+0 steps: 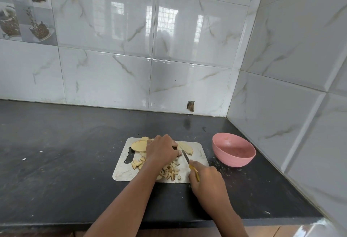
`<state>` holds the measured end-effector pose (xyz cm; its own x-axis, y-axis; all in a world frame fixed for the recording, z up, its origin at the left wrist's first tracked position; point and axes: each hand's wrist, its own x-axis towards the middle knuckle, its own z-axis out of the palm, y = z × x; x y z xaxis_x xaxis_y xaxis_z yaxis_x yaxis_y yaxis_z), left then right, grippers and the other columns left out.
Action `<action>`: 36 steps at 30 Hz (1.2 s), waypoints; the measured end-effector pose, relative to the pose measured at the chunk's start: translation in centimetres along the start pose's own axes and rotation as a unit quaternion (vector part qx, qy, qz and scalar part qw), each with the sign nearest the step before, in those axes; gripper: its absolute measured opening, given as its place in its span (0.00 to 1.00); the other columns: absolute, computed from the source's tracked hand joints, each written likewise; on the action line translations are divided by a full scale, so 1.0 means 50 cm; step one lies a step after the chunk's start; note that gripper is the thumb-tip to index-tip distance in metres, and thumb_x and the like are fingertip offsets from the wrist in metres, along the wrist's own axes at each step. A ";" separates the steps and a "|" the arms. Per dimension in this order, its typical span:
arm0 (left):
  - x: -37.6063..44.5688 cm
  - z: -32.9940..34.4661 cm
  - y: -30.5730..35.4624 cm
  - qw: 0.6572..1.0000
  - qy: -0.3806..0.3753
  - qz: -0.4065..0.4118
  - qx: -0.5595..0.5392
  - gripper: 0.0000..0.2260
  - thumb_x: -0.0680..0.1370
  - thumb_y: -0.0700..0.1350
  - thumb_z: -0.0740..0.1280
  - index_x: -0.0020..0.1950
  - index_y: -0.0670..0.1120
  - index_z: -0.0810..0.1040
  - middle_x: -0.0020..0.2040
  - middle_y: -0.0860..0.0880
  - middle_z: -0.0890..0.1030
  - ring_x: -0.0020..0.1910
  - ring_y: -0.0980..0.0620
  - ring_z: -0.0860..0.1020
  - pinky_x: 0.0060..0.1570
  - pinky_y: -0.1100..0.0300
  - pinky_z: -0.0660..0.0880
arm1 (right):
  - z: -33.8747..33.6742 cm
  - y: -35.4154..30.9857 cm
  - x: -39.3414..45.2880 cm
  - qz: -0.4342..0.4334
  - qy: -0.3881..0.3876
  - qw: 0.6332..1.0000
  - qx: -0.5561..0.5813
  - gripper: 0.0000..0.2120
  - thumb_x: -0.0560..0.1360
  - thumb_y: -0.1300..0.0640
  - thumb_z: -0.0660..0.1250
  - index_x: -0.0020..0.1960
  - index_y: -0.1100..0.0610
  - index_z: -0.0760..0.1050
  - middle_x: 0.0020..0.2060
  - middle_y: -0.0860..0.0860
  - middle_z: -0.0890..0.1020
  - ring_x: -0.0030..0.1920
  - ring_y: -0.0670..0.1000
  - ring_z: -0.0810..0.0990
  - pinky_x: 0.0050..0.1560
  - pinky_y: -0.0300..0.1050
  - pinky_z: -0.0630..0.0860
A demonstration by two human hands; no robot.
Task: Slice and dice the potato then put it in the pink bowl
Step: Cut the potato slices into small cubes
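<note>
Two hands work over my steel cutting board (pixel 197 154): left hand (pixel 161 149) curls down on pale potato slices (pixel 139 145), right hand (pixel 205 177) grips the yellow-handled knife (pixel 187 159). Diced potato (pixel 171 170) lies between; the pink plastic bowl (pixel 233 152) stands right.

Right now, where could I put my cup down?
Bare counter lies left of the board, and more behind it up to the wall. The board is crowded with potato and both hands. Right is tight: the bowl sits near the corner.
</note>
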<state>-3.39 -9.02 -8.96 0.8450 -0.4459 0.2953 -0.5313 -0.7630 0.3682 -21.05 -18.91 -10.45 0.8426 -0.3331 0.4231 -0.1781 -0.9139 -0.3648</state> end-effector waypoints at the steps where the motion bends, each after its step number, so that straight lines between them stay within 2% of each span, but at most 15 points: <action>1: 0.000 0.000 0.000 1.000 -0.001 0.000 -0.003 0.11 0.77 0.60 0.73 0.54 0.56 0.88 0.56 0.56 0.87 0.61 0.49 0.80 0.66 0.46 0.72 | 0.006 -0.004 0.012 -0.003 -0.005 1.000 -0.008 0.15 0.81 0.51 0.57 0.63 0.46 0.77 0.38 0.52 0.81 0.39 0.56 0.78 0.42 0.53 0.75; 3: -0.001 -0.001 0.000 1.000 0.000 0.000 -0.007 0.12 0.76 0.60 0.73 0.54 0.56 0.88 0.56 0.56 0.87 0.61 0.49 0.79 0.66 0.47 0.71 | 0.015 -0.015 0.041 -0.011 -0.015 0.999 -0.033 0.11 0.81 0.52 0.56 0.55 0.49 0.76 0.38 0.52 0.79 0.38 0.56 0.76 0.41 0.53 0.75; 7: -0.001 -0.003 -0.002 1.000 0.002 0.006 -0.002 0.13 0.76 0.62 0.72 0.54 0.58 0.89 0.56 0.56 0.87 0.61 0.49 0.79 0.64 0.47 0.72 | 0.023 -0.030 0.093 -0.012 -0.031 0.998 -0.061 0.11 0.82 0.54 0.56 0.58 0.51 0.76 0.43 0.54 0.80 0.39 0.55 0.69 0.39 0.50 0.64; 11: 0.000 -0.003 -0.003 1.000 0.007 0.002 -0.011 0.13 0.75 0.63 0.74 0.53 0.58 0.89 0.56 0.56 0.87 0.60 0.49 0.80 0.64 0.48 0.72 | 0.035 -0.020 0.107 -0.010 -0.017 0.999 -0.046 0.15 0.83 0.52 0.55 0.66 0.48 0.75 0.45 0.54 0.83 0.44 0.57 0.78 0.40 0.51 0.71; 15: 0.001 -0.003 -0.003 1.000 0.019 -0.002 -0.012 0.12 0.75 0.62 0.75 0.51 0.56 0.89 0.52 0.54 0.88 0.56 0.49 0.81 0.60 0.51 0.72 | 0.034 -0.015 0.100 -0.014 0.006 1.000 -0.023 0.20 0.82 0.52 0.57 0.72 0.44 0.74 0.42 0.52 0.84 0.41 0.54 0.80 0.40 0.51 0.77; 22: 0.003 -0.001 -0.004 1.000 0.015 -0.003 -0.009 0.13 0.75 0.63 0.74 0.52 0.57 0.89 0.51 0.54 0.87 0.55 0.49 0.81 0.60 0.50 0.72 | 0.029 -0.021 0.096 -0.020 -0.010 0.999 -0.039 0.17 0.81 0.52 0.57 0.67 0.45 0.76 0.42 0.53 0.83 0.39 0.54 0.77 0.41 0.51 0.77; 26: 0.005 0.003 -0.006 1.000 0.012 -0.002 -0.006 0.11 0.75 0.62 0.74 0.52 0.58 0.89 0.51 0.55 0.87 0.55 0.49 0.82 0.60 0.49 0.73 | 0.029 -0.023 0.097 -0.023 -0.026 0.998 -0.052 0.15 0.81 0.52 0.57 0.63 0.47 0.77 0.42 0.52 0.82 0.41 0.55 0.76 0.41 0.51 0.72; 29: 0.007 0.007 -0.006 1.000 0.011 -0.007 -0.006 0.10 0.76 0.60 0.74 0.52 0.57 0.89 0.52 0.54 0.88 0.56 0.49 0.82 0.62 0.49 0.72 | 0.027 -0.026 0.095 -0.025 -0.031 0.998 -0.052 0.15 0.82 0.53 0.57 0.64 0.48 0.78 0.45 0.54 0.83 0.44 0.57 0.78 0.40 0.50 0.69; 32: 0.007 0.010 -0.004 1.000 0.014 -0.018 -0.014 0.09 0.76 0.58 0.75 0.54 0.58 0.89 0.52 0.54 0.88 0.57 0.49 0.81 0.64 0.48 0.71 | 0.025 -0.027 0.096 -0.026 -0.035 0.998 -0.051 0.17 0.82 0.53 0.57 0.67 0.48 0.77 0.48 0.55 0.84 0.49 0.57 0.80 0.43 0.50 0.70; 36: 0.005 0.013 0.003 0.999 0.024 -0.037 -0.014 0.09 0.75 0.57 0.75 0.53 0.59 0.89 0.48 0.55 0.87 0.55 0.50 0.82 0.63 0.49 0.72 | 0.022 -0.032 0.091 -0.022 -0.042 0.998 -0.040 0.17 0.83 0.53 0.57 0.68 0.48 0.76 0.49 0.54 0.84 0.47 0.55 0.79 0.43 0.49 0.73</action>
<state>-3.21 -9.56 -9.39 0.8785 -0.3651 0.3082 -0.4694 -0.7797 0.4144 -16.39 -18.72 -8.88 0.8897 -0.2743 0.3649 -0.1768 -0.9440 -0.2786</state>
